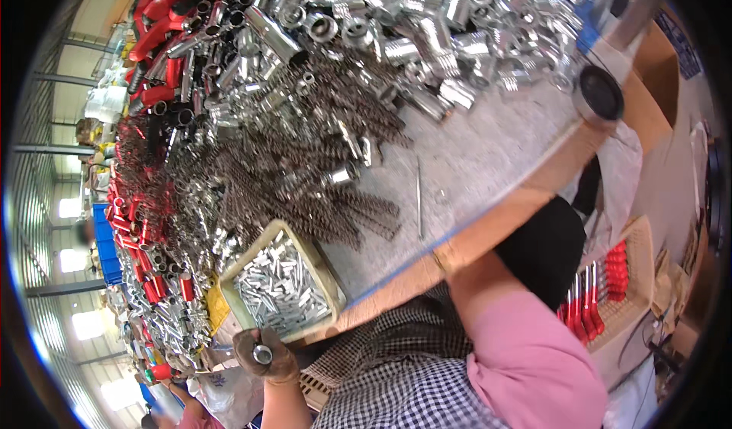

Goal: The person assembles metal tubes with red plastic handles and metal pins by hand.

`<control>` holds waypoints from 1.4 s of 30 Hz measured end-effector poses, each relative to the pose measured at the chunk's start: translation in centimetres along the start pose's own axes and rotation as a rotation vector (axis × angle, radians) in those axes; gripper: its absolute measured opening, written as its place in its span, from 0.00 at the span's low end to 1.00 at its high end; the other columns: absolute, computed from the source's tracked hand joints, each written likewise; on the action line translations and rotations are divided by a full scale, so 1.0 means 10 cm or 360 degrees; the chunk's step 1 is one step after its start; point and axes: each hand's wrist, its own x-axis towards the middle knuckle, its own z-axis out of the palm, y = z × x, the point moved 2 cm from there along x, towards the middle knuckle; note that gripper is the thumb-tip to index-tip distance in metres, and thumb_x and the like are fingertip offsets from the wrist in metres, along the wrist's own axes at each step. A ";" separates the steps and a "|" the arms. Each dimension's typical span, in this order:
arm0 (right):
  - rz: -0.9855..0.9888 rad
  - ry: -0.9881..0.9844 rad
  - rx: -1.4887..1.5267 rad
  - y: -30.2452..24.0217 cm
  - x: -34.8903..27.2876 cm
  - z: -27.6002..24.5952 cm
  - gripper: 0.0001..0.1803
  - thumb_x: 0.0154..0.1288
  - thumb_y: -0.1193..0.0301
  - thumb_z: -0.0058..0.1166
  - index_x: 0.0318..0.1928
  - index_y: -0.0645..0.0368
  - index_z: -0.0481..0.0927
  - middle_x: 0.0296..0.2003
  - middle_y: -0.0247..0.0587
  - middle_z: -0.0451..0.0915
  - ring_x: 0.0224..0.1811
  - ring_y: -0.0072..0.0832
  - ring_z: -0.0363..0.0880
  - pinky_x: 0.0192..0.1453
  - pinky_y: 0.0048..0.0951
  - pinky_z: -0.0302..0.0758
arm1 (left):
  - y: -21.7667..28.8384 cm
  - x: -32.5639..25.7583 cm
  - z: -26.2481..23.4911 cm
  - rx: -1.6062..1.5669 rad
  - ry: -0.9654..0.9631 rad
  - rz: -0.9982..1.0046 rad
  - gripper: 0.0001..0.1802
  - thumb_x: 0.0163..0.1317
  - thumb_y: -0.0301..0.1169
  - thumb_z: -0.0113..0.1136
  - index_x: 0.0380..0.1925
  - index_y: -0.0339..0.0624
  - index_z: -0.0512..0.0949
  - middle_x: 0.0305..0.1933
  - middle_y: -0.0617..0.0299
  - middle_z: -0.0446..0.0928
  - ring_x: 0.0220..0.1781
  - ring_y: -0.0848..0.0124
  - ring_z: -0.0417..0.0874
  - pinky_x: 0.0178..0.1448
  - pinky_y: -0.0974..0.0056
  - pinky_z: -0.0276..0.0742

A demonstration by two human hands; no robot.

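Note:
My left hand (280,359), in a brownish glove, is closed around a round metal tube (262,354), seen end-on. It is beside the near corner of a cream plastic bin (332,295) filled with small silver pins (278,288). My right forearm (476,284), in a pink sleeve, reaches to the wooden table edge (526,212), and the hand itself is hidden there. A thin metal rod (418,200) lies on the grey tabletop (465,170) beyond that edge. Dark coil springs (259,185) are heaped behind the bin.
Silver threaded metal fittings (450,40) pile up at the back, with red handles (156,28) at the far left. A round black-faced part (601,93) stands at the table's right corner. Below right, a basket (637,292) holds red-handled tools (587,307). Another person's arm (191,406) shows lower left.

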 end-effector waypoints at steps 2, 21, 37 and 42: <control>-0.0064 0.0104 0.0023 -0.05 0.36 -0.21 0.25 0.68 0.59 0.43 0.63 0.50 0.71 0.66 0.39 0.67 0.67 0.35 0.67 0.67 0.43 0.65 | 0.04 0.00 0.01 0.0061 0.0004 -0.0012 0.10 0.50 0.16 0.54 0.33 0.35 0.68 0.24 0.56 0.67 0.23 0.61 0.68 0.28 0.58 0.65; -0.0620 0.1039 0.0173 -1.02 1.90 -2.47 0.23 0.67 0.61 0.45 0.61 0.51 0.74 0.62 0.39 0.71 0.65 0.35 0.69 0.66 0.43 0.66 | -0.04 -0.09 0.13 0.0395 -0.0010 -0.0231 0.11 0.47 0.23 0.58 0.31 0.40 0.68 0.27 0.58 0.69 0.26 0.67 0.71 0.33 0.61 0.68; -0.0597 0.1157 0.0413 -1.11 1.53 -2.11 0.21 0.66 0.63 0.46 0.58 0.51 0.76 0.59 0.39 0.74 0.63 0.36 0.71 0.65 0.43 0.67 | -0.04 -0.08 -0.08 0.0421 -0.0277 -0.0219 0.13 0.43 0.24 0.58 0.31 0.41 0.68 0.23 0.59 0.70 0.22 0.66 0.71 0.29 0.61 0.68; -0.0623 0.1168 0.0459 -1.22 1.43 -1.89 0.21 0.65 0.64 0.47 0.58 0.51 0.76 0.58 0.39 0.75 0.63 0.36 0.71 0.65 0.43 0.67 | 0.01 -0.11 -0.09 0.0440 -0.0333 -0.0263 0.14 0.43 0.24 0.58 0.31 0.41 0.67 0.22 0.60 0.70 0.21 0.66 0.71 0.28 0.61 0.68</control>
